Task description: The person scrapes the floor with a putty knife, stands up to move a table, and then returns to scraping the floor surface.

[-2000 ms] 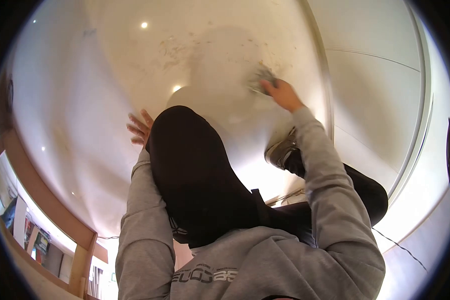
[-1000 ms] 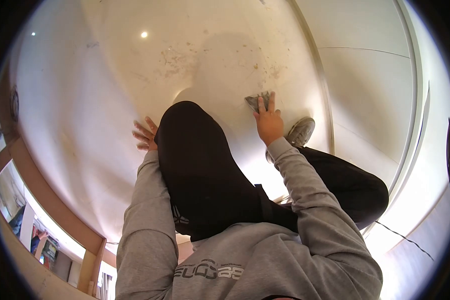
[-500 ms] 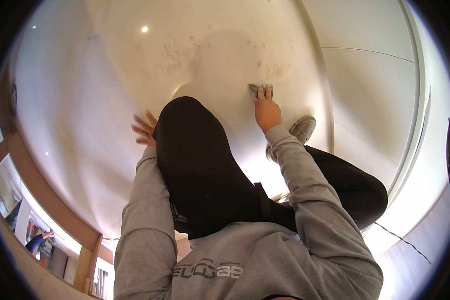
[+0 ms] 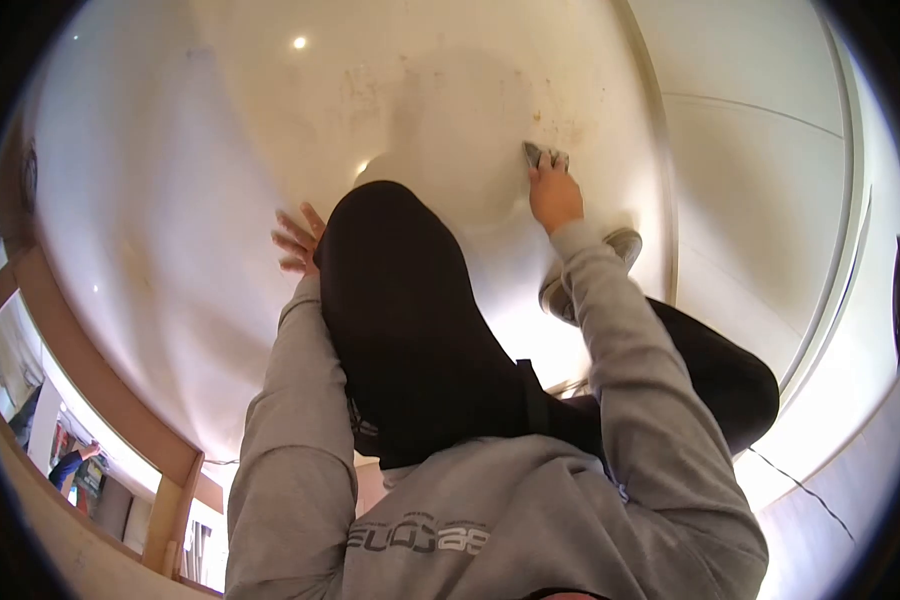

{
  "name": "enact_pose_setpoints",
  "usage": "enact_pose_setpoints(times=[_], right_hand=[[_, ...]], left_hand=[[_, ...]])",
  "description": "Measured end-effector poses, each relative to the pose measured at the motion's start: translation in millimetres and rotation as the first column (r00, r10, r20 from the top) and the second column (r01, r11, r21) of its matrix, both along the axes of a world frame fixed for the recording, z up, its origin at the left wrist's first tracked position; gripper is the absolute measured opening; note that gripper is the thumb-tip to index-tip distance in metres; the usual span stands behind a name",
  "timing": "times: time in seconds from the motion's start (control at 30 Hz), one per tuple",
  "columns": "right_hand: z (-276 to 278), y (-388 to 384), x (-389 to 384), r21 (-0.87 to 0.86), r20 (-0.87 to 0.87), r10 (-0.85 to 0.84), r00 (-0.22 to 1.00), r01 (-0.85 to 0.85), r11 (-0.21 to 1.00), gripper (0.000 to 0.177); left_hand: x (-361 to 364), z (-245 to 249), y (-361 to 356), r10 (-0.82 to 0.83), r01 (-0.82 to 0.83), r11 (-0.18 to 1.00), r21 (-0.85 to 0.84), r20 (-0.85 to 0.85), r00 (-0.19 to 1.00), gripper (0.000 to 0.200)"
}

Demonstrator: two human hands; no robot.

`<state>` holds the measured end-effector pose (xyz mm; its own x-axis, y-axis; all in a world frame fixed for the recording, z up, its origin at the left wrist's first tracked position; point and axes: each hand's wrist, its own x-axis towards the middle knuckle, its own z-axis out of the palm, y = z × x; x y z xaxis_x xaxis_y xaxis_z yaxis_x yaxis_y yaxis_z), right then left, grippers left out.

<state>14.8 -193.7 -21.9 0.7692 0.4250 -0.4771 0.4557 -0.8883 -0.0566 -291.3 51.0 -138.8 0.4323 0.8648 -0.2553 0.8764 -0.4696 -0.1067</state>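
Observation:
My right hand (image 4: 556, 198) is closed on a small grey scraper (image 4: 532, 153) with a stained, flared blade. Its fingers press over the blade, and the handle is hidden in the palm. The blade rests against a pale glossy surface (image 4: 450, 120), just below some brown smudges (image 4: 560, 130). Beside my raised knee (image 4: 395, 290), in black trousers, my left hand (image 4: 300, 243) has its fingers spread and holds nothing. Part of that hand is hidden behind the knee.
My shoe (image 4: 625, 245) is just beyond my right forearm. A raised edge (image 4: 660, 150) borders pale panels on the right. A thin dark cable (image 4: 800, 490) lies at lower right. Brown wooden framing (image 4: 100, 370) stands at left, with another person's sleeve (image 4: 65, 468) visible through it.
My right hand with the scraper has moved farther away and a little to the right, nearer the smudges. My left hand stays spread beside the knee. The view has shifted slightly.

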Motion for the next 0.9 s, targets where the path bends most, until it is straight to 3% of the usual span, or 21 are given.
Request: enact_pose_setpoints(times=[0.03, 0.1, 0.17, 0.2, 0.23, 0.3, 0.33, 0.4, 0.47, 0.53, 0.57, 0.6, 0.67, 0.7, 0.73, 0.8, 0.9], right_hand=[[2.6, 6.7, 10.5, -0.031, -0.085, -0.081, 0.993, 0.078, 0.996, 0.052], [-0.8, -2.2, -12.8, 0.003, -0.005, 0.007, 1.0, -0.007, 1.0, 0.049], [-15.2, -11.2, -25.5, 0.003, 0.15, 0.144, 0.978, -0.146, 0.989, 0.044], [-14.9, -2.9, -8.4, -0.002, 0.141, 0.15, 0.979, -0.151, 0.989, 0.044], [-9.6, 6.9, 14.5, 0.013, 0.081, 0.062, 0.995, -0.063, 0.998, 0.046], [-6.5, 8.4, 19.5, 0.013, 0.013, -0.042, 0.999, 0.042, 0.999, 0.049], [-4.7, 10.3, 13.7, 0.031, 0.033, -0.04, 0.999, 0.039, 0.999, 0.049], [-3.2, 1.5, -16.7, 0.074, 0.126, 0.096, 0.987, -0.106, 0.992, 0.039], [-16.2, 0.0, -1.7, 0.072, 0.152, 0.106, 0.983, -0.118, 0.99, 0.037], [-8.6, 16.9, 28.5, -0.024, -0.044, -0.064, 0.997, 0.063, 0.998, 0.048], [5.5, 24.0, 25.7, -0.012, -0.035, -0.082, 0.996, 0.082, 0.997, 0.046], [6.4, 18.0, 13.0, 0.003, -0.024, -0.081, 0.996, 0.081, 0.997, 0.046], [-14.8, -7.3, -12.9, 0.085, 0.131, 0.096, 0.987, -0.108, 0.991, 0.038], [-21.9, -11.6, -9.8, 0.061, 0.15, 0.116, 0.982, -0.127, 0.99, 0.04], [-17.8, -4.6, 4.0, 0.057, 0.138, 0.116, 0.984, -0.125, 0.991, 0.04], [-0.5, 15.6, 37.6, -0.052, -0.046, -0.051, 0.998, 0.049, 0.997, 0.051], [-13.7, -4.3, 1.8, 0.02, 0.058, 0.04, 0.998, -0.042, 0.999, 0.048]], left_hand=[[-5.4, -7.6, -4.3, -0.007, 0.007, 1.0, 0.002, -0.004, 1.0, 0.079], [8.2, -26.3, -4.2, 0.029, 0.05, 0.899, 0.435, -0.172, 0.985, 0.08], [9.1, -29.7, 4.8, 0.018, 0.056, 0.89, 0.452, -0.159, 0.987, 0.08], [0.4, -30.7, 0.3, -0.026, 0.101, 0.887, 0.45, -0.171, 0.985, 0.08], [-6.6, -21.6, -7.2, -0.043, 0.123, 0.895, 0.429, -0.191, 0.981, 0.08], [3.9, 14.2, 0.1, 0.011, -0.012, 0.999, -0.046, -0.016, 1.0, 0.082], [16.3, 24.4, 7.9, 0.014, -0.014, 0.999, -0.029, 0.004, 1.0, 0.082], [19.2, 36.6, 7.5, 0.112, -0.125, 0.953, -0.276, -0.064, 0.992, 0.085], [15.0, 15.3, 5.9, 0.065, -0.079, 0.978, -0.193, -0.08, 0.995, 0.089], [7.8, 18.4, -3.4, 0.037, -0.035, 0.999, -0.027, 0.056, 0.998, 0.085], [0.1, 3.3, 0.2, -0.049, 0.051, 0.997, 0.055, -0.042, 0.998, 0.086], [5.8, 7.3, 6.3, -0.047, 0.049, 0.996, 0.069, -0.03, 0.998, 0.086], [9.4, 16.2, 4.4, 0.062, -0.066, 0.985, -0.158, -0.035, 0.997, 0.086], [-1.3, -9.5, -0.7, -0.013, 0.013, 0.998, 0.061, 0.0, 1.0, 0.088], [1.4, -4.1, -0.3, -0.014, 0.015, 0.998, 0.055, -0.012, 1.0, 0.088], [1.8, 16.3, -1.4, 0.034, -0.025, 0.991, -0.135, 0.068, 0.997, 0.086], [10.6, 33.7, 12.5, 0.05, -0.043, 0.96, -0.276, 0.02, 0.999, 0.091]])
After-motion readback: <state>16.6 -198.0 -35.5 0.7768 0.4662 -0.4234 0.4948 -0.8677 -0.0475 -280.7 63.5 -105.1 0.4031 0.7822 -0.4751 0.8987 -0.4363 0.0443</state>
